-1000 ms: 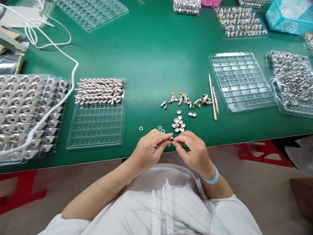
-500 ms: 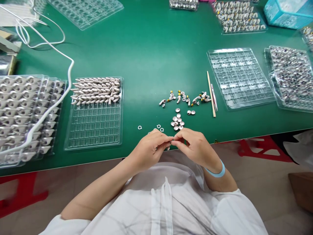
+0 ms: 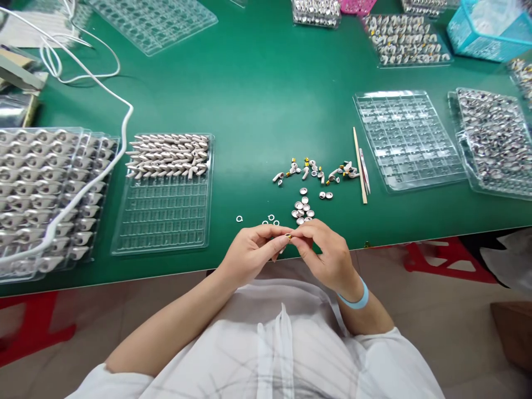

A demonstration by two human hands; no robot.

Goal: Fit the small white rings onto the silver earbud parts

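Note:
My left hand (image 3: 249,252) and my right hand (image 3: 326,252) meet at the table's near edge. Between their pinched fingertips is a small earbud part (image 3: 288,237) with a yellowish spot, mostly hidden by the fingers. Just beyond the fingers lies a cluster of small round caps (image 3: 305,208), with two more caps (image 3: 326,195) to the right. White rings (image 3: 271,218) are scattered past my left hand. Farther back are several loose earbud stems (image 3: 306,173) with yellow strips.
A wooden stick (image 3: 359,166) and tweezers (image 3: 364,168) lie right of the stems. A clear tray (image 3: 409,141) stands beyond them, beside a filled tray (image 3: 494,138). On the left are a partly filled tray (image 3: 162,221), stacked trays (image 3: 41,188) and a white cable (image 3: 124,127). A blue basket (image 3: 477,39) stands far right.
Both hands have turned slightly, so the yellowish spot of the held part now shows between the fingertips. My right wrist has shifted a little left. The whole view has tilted slightly.

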